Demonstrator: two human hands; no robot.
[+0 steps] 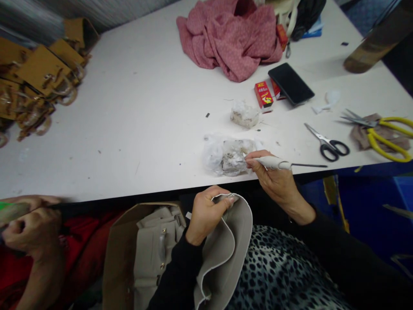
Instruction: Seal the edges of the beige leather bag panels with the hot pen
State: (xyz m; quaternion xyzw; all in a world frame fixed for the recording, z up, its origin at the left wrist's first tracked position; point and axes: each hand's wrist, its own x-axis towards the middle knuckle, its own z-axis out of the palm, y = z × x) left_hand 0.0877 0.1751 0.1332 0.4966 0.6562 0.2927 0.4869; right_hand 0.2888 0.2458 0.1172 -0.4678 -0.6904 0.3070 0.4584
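My left hand pinches the rim of a light grey bag, which hangs below the table edge with its mouth facing up. Between the fingers of my right hand is a slim tool with a white wrapped handle and a thin dark rod at its rear end. Its front tip meets a whitish, dirt-specked block lying on crumpled clear plastic at the table edge. Just behind that sits a second, smaller whitish block.
On the table lie black-handled scissors, yellow-handled scissors, a phone, a red box and pink cloth. Brown bags are piled at left. A carton holds grey bags; another person's hand is beside it.
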